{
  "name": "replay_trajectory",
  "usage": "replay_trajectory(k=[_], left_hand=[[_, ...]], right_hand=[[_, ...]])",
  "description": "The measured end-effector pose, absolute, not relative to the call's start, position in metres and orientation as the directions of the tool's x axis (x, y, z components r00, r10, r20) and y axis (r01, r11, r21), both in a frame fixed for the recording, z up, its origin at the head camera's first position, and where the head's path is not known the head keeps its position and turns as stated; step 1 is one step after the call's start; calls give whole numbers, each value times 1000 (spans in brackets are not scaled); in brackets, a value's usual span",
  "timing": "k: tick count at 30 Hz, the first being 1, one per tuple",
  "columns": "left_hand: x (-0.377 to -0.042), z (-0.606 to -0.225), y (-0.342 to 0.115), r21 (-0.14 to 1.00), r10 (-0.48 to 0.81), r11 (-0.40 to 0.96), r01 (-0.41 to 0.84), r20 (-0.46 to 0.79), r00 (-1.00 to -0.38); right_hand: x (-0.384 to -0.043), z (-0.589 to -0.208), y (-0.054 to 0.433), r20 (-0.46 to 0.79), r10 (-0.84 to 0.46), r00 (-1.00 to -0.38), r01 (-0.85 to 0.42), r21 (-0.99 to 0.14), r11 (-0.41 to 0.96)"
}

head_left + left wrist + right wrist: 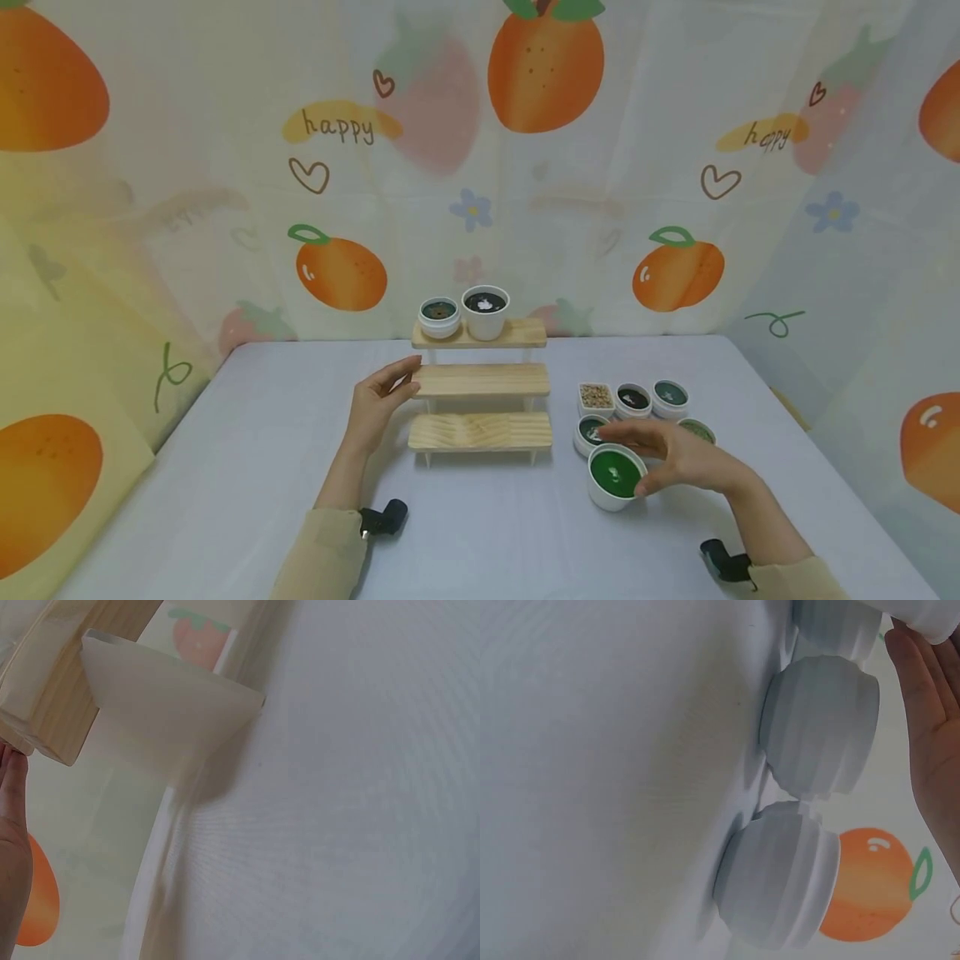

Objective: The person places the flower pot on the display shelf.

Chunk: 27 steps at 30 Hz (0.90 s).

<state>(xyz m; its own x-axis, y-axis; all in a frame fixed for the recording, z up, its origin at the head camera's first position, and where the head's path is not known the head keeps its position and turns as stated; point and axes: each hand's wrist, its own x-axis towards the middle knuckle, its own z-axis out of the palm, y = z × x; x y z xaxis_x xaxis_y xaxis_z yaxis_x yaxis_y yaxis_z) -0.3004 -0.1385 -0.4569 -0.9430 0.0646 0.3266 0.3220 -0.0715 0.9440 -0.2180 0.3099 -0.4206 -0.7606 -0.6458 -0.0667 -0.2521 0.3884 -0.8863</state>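
My left hand [381, 400] is at the left end of the middle board of a three-tier wooden display stand [480, 381], thumb and fingers about the board's end. In the left wrist view, its fingers [13, 791] meet the wood from the side. On the right, my right hand [675, 454] grips a white cup with green contents [617, 473] by its rim, thumb at the near side and fingers across the back. The right wrist view shows only the edge of that cup [930, 619], above the tablecloth.
A small white pot [438, 318] and a taller white cup with dark contents [485, 315] stand on the top board. Behind the right hand are a square tub of pale grains [596, 397] and several round white pots [670, 398]. A fruit-print curtain hangs behind the white tablecloth [480, 533].
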Motion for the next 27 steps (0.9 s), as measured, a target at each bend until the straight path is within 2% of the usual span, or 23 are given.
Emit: replay_trajectory(k=[7,16,27], left_hand=[[-300,-456,-138,945,63,-51,324,327,-943],[-300,-457,-139,948,58,-45,315,317,-947],[-300,-457,-139,946,67,-56,319,322,-944]], right_hand=[[-217,-425,312,-71,-638,-767,-273,-864,423],[-215,-428,312,-37,-652,-757,-300,-867,398],[-214,-429,311,-62,-647,-760,-307,-843,442]])
